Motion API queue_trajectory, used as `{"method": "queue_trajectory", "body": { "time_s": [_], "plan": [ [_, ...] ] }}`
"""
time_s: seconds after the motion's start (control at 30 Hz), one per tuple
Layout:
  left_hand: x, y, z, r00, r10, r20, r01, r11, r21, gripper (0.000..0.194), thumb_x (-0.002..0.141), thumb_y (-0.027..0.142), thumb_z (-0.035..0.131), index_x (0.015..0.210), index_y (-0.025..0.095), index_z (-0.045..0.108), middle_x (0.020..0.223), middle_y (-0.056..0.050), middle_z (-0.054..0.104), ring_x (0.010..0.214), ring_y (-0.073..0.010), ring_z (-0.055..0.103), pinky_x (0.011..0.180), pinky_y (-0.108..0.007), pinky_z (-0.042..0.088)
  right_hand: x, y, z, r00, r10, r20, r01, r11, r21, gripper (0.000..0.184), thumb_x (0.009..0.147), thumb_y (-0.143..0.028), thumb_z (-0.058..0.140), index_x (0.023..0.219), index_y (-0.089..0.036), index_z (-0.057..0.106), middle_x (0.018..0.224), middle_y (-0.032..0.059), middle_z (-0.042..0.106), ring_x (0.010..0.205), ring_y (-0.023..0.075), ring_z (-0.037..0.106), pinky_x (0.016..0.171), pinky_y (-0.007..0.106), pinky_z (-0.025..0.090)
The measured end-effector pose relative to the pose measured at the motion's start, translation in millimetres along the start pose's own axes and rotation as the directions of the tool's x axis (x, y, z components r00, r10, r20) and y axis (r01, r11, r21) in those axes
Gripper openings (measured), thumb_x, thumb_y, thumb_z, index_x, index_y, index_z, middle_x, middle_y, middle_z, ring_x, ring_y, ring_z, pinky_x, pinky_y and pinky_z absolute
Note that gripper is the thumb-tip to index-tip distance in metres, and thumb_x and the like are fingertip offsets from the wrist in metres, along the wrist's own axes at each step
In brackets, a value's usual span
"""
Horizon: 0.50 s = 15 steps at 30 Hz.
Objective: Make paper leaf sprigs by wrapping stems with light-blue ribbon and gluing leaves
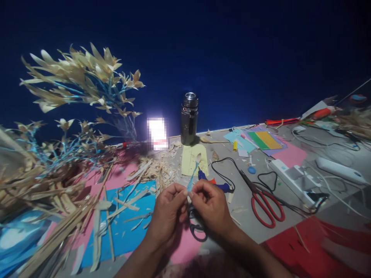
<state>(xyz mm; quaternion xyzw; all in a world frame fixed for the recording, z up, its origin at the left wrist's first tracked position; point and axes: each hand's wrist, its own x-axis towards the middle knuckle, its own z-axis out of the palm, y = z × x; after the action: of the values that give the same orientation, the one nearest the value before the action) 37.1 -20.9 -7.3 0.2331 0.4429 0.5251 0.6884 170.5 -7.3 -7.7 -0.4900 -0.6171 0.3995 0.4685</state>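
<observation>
Close together at the middle, my left hand (171, 204) and my right hand (213, 202) pinch the lower end of a thin blue-wrapped stem (192, 175) between thumbs and fingers. The stem points away from me, with a small pale bud at its tip, above a yellow paper (188, 156). Just beyond my right hand lies a blue glue gun (223, 188), partly covered by the hand. Beneath my hands are dark-handled scissors (198, 233), their upper part hidden.
A dark thermos (189, 119) stands at the back. Pale flowers on blue stems (107, 87) rise at left, above dried leaf strips (69, 231) and blue paper (124, 216). Red-handled scissors (266, 206), a white power strip (292, 181) and red sheets (313, 247) lie right.
</observation>
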Motion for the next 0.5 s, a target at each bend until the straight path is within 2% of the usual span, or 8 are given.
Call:
{"method": "queue_trajectory", "body": {
  "time_s": [0.1, 0.23, 0.4, 0.5],
  "plan": [
    [-1.3, -0.6, 0.3, 0.999, -0.04, 0.014, 0.041, 0.995, -0.094, 0.032, 0.069, 0.031, 0.087, 0.066, 0.015, 0.059, 0.048, 0.005, 0.052, 0.037, -0.0037, 0.04, 0.039, -0.014, 0.029, -1.6, 0.9, 4.4, 0.988, -0.155, -0.022, 0.152, 0.982, -0.116, 0.017, 0.085, -0.019, 0.059, 0.069, -0.02, 0.056, 0.064, -0.0029, 0.053, 0.058, 0.0122, 0.048, 0.058, 0.025, 0.04],
    [-2.5, -1.3, -2.1, 0.995, -0.087, 0.053, 0.096, 0.974, -0.204, 0.03, 0.066, 0.024, 0.089, 0.065, 0.013, 0.061, 0.052, 0.002, 0.056, 0.044, -0.0053, 0.048, 0.044, -0.015, 0.04, -3.5, 5.6, 8.4, 0.955, -0.293, -0.039, 0.28, 0.939, -0.199, 0.017, 0.086, -0.013, 0.055, 0.071, -0.02, 0.054, 0.066, -0.0019, 0.055, 0.062, 0.0134, 0.051, 0.059, 0.025, 0.039],
    [-5.5, 1.2, -3.7, 0.985, -0.156, 0.075, 0.171, 0.946, -0.276, 0.029, 0.062, 0.017, 0.092, 0.069, 0.011, 0.064, 0.058, 0.001, 0.061, 0.049, -0.0057, 0.054, 0.051, -0.016, 0.05, -5.5, 6.7, 9.4, 0.93, -0.365, -0.053, 0.344, 0.911, -0.229, 0.016, 0.085, -0.01, 0.054, 0.072, -0.02, 0.053, 0.068, -0.0014, 0.056, 0.063, 0.0135, 0.051, 0.059, 0.025, 0.039],
    [-8.7, 2.8, -1.3, 0.989, -0.145, 0.036, 0.149, 0.949, -0.278, 0.033, 0.059, 0.016, 0.094, 0.074, 0.012, 0.065, 0.062, 0.0, 0.065, 0.053, -0.0076, 0.06, 0.054, -0.017, 0.053, -6.3, 5.1, 8.8, 0.931, -0.362, -0.047, 0.344, 0.913, -0.22, 0.015, 0.086, -0.01, 0.055, 0.074, -0.02, 0.054, 0.069, -0.001, 0.057, 0.063, 0.0137, 0.051, 0.059, 0.025, 0.039]
  ]
}}
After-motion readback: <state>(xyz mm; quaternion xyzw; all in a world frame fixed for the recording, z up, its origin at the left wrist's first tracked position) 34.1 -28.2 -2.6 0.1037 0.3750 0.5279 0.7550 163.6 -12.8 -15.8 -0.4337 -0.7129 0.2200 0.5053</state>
